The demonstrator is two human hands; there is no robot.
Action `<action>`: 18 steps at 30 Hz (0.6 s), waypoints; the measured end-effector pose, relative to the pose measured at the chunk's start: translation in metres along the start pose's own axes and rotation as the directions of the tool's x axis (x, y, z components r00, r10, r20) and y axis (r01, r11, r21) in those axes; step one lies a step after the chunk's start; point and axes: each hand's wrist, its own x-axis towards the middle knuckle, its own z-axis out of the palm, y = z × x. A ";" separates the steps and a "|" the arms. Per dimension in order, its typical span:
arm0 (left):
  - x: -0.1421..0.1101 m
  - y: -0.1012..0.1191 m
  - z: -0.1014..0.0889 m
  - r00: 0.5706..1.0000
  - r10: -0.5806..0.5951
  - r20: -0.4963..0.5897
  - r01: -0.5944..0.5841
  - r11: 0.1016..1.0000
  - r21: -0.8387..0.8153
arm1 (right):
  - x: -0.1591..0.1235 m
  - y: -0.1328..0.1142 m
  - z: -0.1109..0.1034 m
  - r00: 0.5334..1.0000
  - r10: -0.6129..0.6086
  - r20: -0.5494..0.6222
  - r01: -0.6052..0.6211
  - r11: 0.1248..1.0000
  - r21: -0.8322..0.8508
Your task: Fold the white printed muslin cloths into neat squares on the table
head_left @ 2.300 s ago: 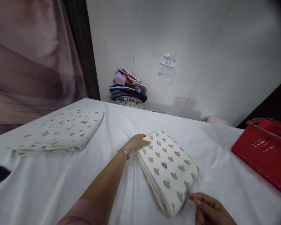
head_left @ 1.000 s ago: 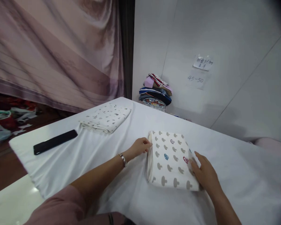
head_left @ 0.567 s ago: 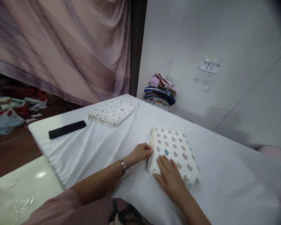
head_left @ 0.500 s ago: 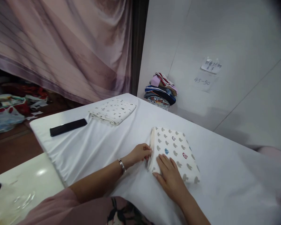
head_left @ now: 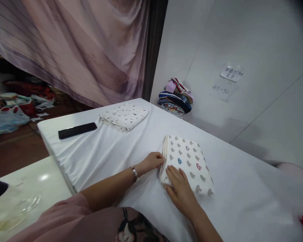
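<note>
A folded cream cloth printed with grey, blue and red mushroom shapes lies on the white-covered table. My left hand, with a bracelet on its wrist, has its fingers curled against the cloth's layered left edge. My right hand rests flat, fingers stretched out, on the near left corner of the cloth.
A second folded cloth with small grey prints lies at the table's far left, beside a black phone. A pile of coloured clothes sits against the white wall. A pink curtain hangs on the left, and a glossy white surface adjoins the table.
My right hand slid from the cloth's right side across to its near left corner and lies flat there. My left hand stayed at the left edge. The view swung left.
</note>
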 end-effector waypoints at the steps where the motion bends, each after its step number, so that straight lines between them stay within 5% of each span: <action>1: 0.001 0.000 0.000 1.000 0.014 -0.008 -0.013 1.000 0.022 | 0.000 0.001 0.001 0.999 0.001 -0.033 -0.001 1.000 0.009; 7: 0.006 -0.004 0.000 0.997 0.081 -0.007 -0.078 0.979 0.187 | 0.000 0.008 0.009 0.982 0.032 -0.186 -0.023 0.999 0.048; 13: 0.008 0.007 0.003 0.995 0.091 -0.028 -0.076 0.942 0.328 | 0.000 0.006 0.005 0.985 0.039 -0.165 -0.030 0.998 0.060; 18: 0.015 0.009 0.011 0.998 0.035 -0.060 -0.017 0.963 0.270 | 0.001 0.006 0.004 0.987 0.017 -0.158 -0.009 0.999 0.053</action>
